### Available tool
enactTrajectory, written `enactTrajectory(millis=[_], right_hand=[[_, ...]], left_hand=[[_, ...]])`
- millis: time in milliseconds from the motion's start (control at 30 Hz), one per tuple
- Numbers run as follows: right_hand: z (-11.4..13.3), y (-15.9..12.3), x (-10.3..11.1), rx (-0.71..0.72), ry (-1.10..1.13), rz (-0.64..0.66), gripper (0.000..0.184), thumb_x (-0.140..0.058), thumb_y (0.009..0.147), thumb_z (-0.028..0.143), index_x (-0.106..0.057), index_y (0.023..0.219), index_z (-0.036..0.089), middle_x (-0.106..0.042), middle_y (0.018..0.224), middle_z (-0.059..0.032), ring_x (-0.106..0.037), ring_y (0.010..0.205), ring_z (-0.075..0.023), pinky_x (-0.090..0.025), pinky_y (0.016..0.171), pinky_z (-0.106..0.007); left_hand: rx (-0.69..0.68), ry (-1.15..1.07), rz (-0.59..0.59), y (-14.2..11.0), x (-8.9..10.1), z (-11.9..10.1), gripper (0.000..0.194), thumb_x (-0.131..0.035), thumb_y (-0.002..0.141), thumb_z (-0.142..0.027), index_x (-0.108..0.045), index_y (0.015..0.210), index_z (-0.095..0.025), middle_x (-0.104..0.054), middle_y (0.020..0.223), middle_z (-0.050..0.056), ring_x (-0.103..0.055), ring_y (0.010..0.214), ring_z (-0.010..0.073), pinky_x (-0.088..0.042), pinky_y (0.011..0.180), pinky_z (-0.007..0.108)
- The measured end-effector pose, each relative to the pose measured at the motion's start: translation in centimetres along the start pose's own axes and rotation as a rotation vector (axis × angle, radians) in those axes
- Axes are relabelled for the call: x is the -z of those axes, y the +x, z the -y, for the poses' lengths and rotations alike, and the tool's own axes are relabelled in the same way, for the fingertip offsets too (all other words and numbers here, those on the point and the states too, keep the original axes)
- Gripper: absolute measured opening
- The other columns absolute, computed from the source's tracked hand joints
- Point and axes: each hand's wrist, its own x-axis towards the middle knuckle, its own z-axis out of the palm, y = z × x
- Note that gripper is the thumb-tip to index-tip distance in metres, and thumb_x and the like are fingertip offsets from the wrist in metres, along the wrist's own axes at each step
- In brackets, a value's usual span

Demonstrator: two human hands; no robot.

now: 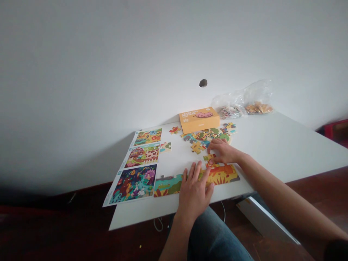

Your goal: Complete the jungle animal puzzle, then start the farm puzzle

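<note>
On the white table a joined strip of jigsaw puzzle point(167, 186) runs along the near edge, showing a green crocodile at left and orange and yellow animals at right. My left hand point(193, 192) lies flat across the middle of the strip, fingers spread, covering part of it. Bent over the strip's upper edge, my right hand point(221, 150) has its fingers closed on a yellow and orange puzzle piece point(208, 158). That piece is partly hidden by the fingers. Just beyond lie loose pieces, among them a yellow puzzle piece point(197, 146) and a heap of puzzle pieces point(208, 134).
A picture sheet point(143, 154) with three printed scenes lies at the left, beside a single loose piece point(165, 146). Against the wall stands an orange puzzle box point(199, 121). Two clear plastic bags of pieces point(258, 101) are at the back right.
</note>
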Motion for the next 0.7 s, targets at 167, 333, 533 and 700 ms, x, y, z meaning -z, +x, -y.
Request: enactTrajectory(millis=[167, 333, 533, 700], right_hand=[[0.14, -0.22, 0.63, 0.009, 0.022, 0.049, 0.043, -0.078, 0.072, 0.049, -0.065, 0.104, 0.023, -0.058, 0.106, -0.0093, -0.051, 0.106, -0.0307, -0.033, 0.091, -0.044], [0.22, -0.25, 0.53, 0.005, 0.01, 0.062, 0.043, -0.077, 0.073, 0.046, -0.066, 0.109, 0.024, -0.057, 0.109, -0.0096, -0.05, 0.109, -0.0315, -0.032, 0.092, -0.045], [0.49, -0.1, 0.18, 0.011, -0.006, 0.031, 0.039, -0.078, 0.071, 0.04, -0.066, 0.105, 0.024, -0.061, 0.101, -0.0076, -0.054, 0.099, -0.0279, -0.031, 0.088, -0.041], [0.49, 0.01, 0.0, -0.047, -0.023, -0.056, 0.033, -0.073, 0.075, 0.046, -0.067, 0.096, 0.022, -0.064, 0.081, -0.0028, -0.056, 0.083, -0.0215, -0.03, 0.082, -0.036]], left_hand=[[0.001, 0.01, -0.008, -0.09, -0.11, -0.01, 0.054, -0.046, 0.096, -0.04, -0.04, 0.148, -0.031, -0.03, 0.16, 0.004, -0.026, 0.148, 0.0289, -0.027, 0.119, 0.056], [-0.006, 0.018, 0.004, -0.15, -0.1, -0.03, 0.056, -0.045, 0.096, -0.039, -0.036, 0.151, -0.03, -0.028, 0.161, 0.004, -0.024, 0.148, 0.0289, -0.027, 0.119, 0.056], [-0.01, 0.016, -0.003, -0.09, -0.15, 0.0, 0.055, -0.045, 0.096, -0.039, -0.037, 0.15, -0.031, -0.029, 0.161, 0.004, -0.024, 0.148, 0.0291, -0.026, 0.119, 0.057], [-0.007, 0.022, 0.003, -0.12, -0.07, -0.02, 0.055, -0.046, 0.096, -0.039, -0.038, 0.149, -0.03, -0.029, 0.16, 0.004, -0.025, 0.148, 0.0289, -0.027, 0.119, 0.056]])
